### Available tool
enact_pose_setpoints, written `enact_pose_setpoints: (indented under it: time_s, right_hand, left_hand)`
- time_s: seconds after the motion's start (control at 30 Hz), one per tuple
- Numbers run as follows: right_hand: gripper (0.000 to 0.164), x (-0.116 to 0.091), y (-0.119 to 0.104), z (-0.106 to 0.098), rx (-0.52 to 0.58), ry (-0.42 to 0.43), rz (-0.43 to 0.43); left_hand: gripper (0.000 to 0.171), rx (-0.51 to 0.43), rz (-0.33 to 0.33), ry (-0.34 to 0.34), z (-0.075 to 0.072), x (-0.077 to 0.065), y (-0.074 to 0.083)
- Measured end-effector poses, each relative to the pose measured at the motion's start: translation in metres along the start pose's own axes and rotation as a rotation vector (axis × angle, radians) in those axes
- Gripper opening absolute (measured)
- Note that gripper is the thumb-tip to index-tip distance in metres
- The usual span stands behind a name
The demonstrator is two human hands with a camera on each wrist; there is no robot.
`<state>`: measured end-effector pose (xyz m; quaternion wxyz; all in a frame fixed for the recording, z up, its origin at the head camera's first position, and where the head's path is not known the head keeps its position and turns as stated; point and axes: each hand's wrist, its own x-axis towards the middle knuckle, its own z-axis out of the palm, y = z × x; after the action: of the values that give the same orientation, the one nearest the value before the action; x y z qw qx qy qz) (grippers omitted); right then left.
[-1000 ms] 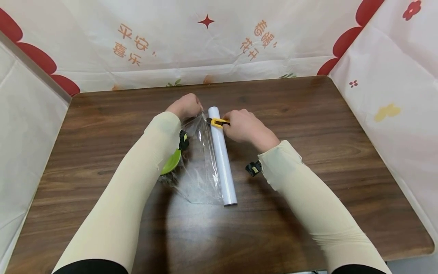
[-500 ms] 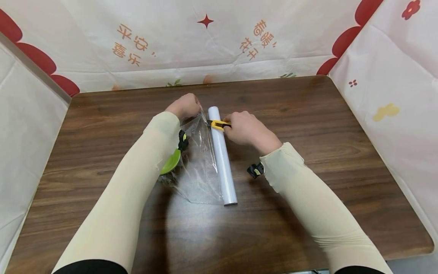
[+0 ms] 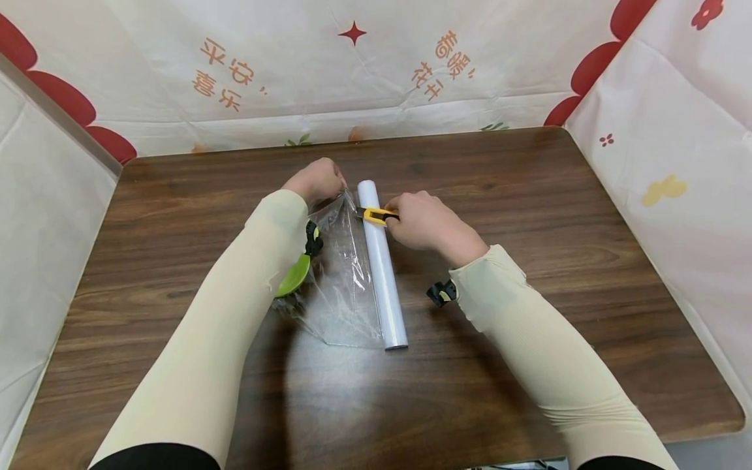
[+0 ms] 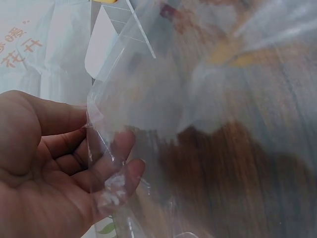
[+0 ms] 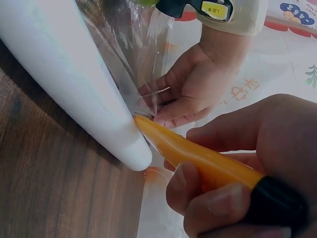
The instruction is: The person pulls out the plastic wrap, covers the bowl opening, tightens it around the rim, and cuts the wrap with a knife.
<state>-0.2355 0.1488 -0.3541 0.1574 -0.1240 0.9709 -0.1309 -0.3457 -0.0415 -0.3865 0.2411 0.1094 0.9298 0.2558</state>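
Observation:
A white roll of cling film (image 3: 383, 281) lies lengthwise on the table, and a clear sheet of film (image 3: 346, 287) stretches from its left side. At the far end of the sheet, my left hand (image 3: 320, 179) pinches the film's edge between thumb and finger, which the left wrist view shows close up. My right hand (image 3: 423, 219) grips a yellow and black utility knife (image 5: 198, 153). Its blade crosses over the roll's far part and reaches the film beside it. Partly hidden by the left forearm, a green bowl (image 3: 294, 277) stands under or beside the film.
The brown wooden table (image 3: 529, 196) is bordered at the back by a white printed cloth (image 3: 352, 78), which also hangs at both sides. At the front edge, a light-coloured object (image 3: 519, 465) shows only in part.
My right hand has drawn the knife slightly toward me and to the right, along the roll. The left hand stays almost still on the film's edge.

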Motion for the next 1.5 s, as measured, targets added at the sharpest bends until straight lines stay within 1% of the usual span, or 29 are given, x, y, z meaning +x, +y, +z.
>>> enact_pose_setpoints:
  time_s: [0.13, 0.33, 0.5, 0.7, 1.13, 1.37, 1.5]
  right_hand:
    - [0.036, -0.001, 0.0, 0.001, -0.008, 0.0, -0.001]
    - [0.037, -0.004, -0.001, 0.0, -0.012, -0.036, 0.004]
    - [0.037, -0.006, -0.002, -0.001, -0.021, -0.05, 0.004]
    - [0.036, -0.007, -0.002, -0.001, -0.037, -0.062, 0.014]
    - [0.037, -0.013, -0.001, 0.0, -0.049, -0.081, 0.005]
    - [0.037, -0.015, -0.001, 0.001, -0.052, -0.095, 0.001]
    - [0.036, -0.018, -0.001, 0.001, -0.058, -0.095, -0.003]
  left_hand:
    - [0.026, 0.007, 0.0, -0.002, 0.0, 0.001, -0.002]
    - [0.024, -0.025, -0.014, -0.004, 0.0, 0.004, -0.005]
    - [0.025, -0.025, -0.005, 0.0, -0.001, 0.005, -0.006]
    - [0.025, -0.026, 0.006, -0.006, -0.001, 0.003, -0.005]
    - [0.026, -0.054, -0.003, -0.019, -0.003, 0.0, -0.005]
    - [0.026, -0.044, 0.007, -0.003, -0.004, 0.0, -0.007]
    - [0.027, -0.047, 0.009, -0.005, -0.005, 0.0, -0.008]
